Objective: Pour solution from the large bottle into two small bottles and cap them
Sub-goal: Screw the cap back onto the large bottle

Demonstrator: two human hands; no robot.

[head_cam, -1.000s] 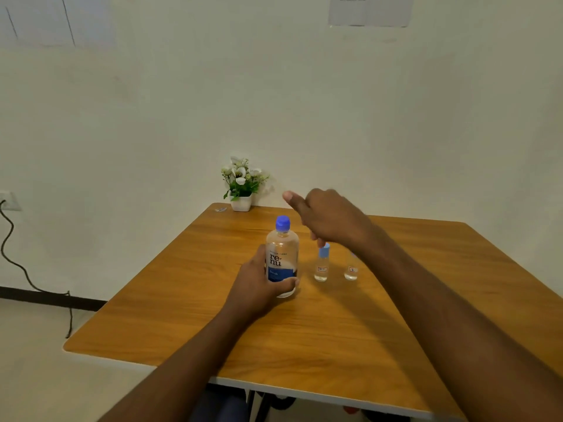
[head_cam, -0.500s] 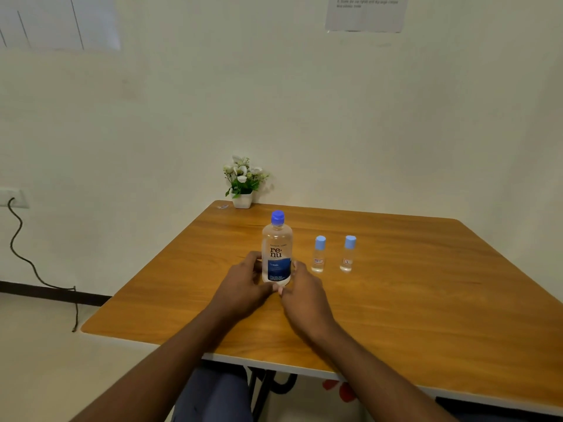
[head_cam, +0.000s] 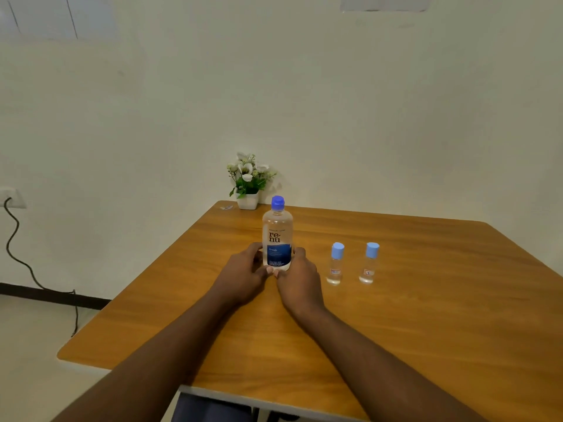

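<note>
The left hand (head_cam: pixel 243 274) and the right hand (head_cam: pixel 300 278) both grip the foot of the tall clear blue-capped plastic bottle (head_cam: pixel 277 236), upright on the brown wooden worktop (head_cam: pixel 426 315). Right of it stand 2 more, the inner small clear bottle (head_cam: pixel 335 264) and the outer small clear bottle (head_cam: pixel 369 263), capped in pale blue. I fear a fast pour into such narrow necks would spill or tip them.

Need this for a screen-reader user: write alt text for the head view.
The left hand and right hand grip the base of a capped large bottle on a table. Right of it stand the capped first small bottle and second small bottle, untouched; a potted plant sits far back.
</note>
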